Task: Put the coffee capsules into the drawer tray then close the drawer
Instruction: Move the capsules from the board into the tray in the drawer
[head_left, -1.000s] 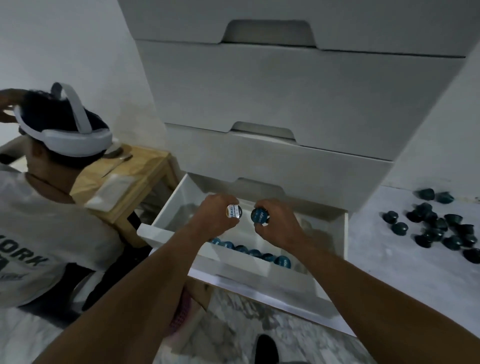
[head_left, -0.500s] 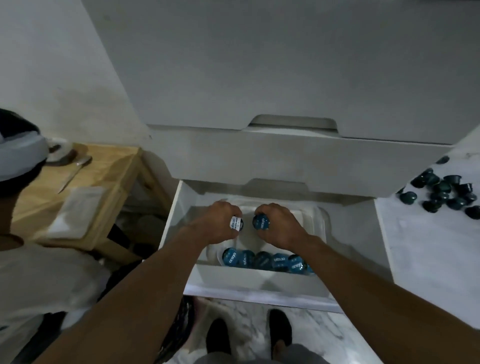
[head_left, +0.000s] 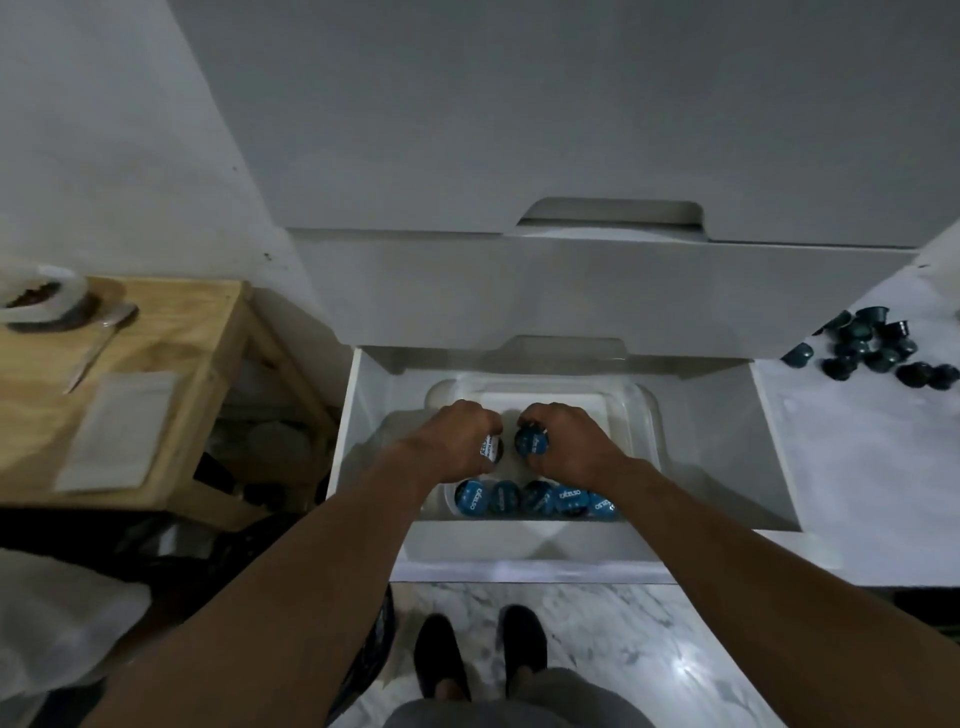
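– Coffee capsules (head_left: 506, 498): position relative to the hands?

– Reference items, largest first. Drawer (head_left: 519, 551): lowest in the white unit, standing open. Tray (head_left: 550, 405): pale, seated inside the drawer. Left hand (head_left: 457, 431) and right hand (head_left: 571, 441): both over the middle of the tray, side by side and close together. Each hand has its fingers curled round one capsule. The left-hand capsule (head_left: 491, 448) shows a pale printed lid, and the right-hand capsule (head_left: 532, 440) shows a blue lid. Whether either one touches the tray floor cannot be determined. Five blue-lidded capsules lie in a row along the tray's near edge, touching one another, between the hands and the drawer front.

– Surroundings and obstructions?

– Closed drawer front (head_left: 519, 291): directly above, hiding the rear of the open drawer. Wooden table (head_left: 197, 332): left of the unit, carrying a flat pale packet (head_left: 117, 431), a knife (head_left: 98, 338) and a round white-rimmed item (head_left: 41, 301) with unclear contents. White surface (head_left: 857, 467): right of the drawer. A loose pile of dark capsules (head_left: 872, 348) lies at its far end, well apart from both hands. Marble floor (head_left: 623, 623): two dark shoes (head_left: 436, 654) stand below the drawer front. Both forearms cross the drawer's front edge, and the left one hides the tray's near-left corner.
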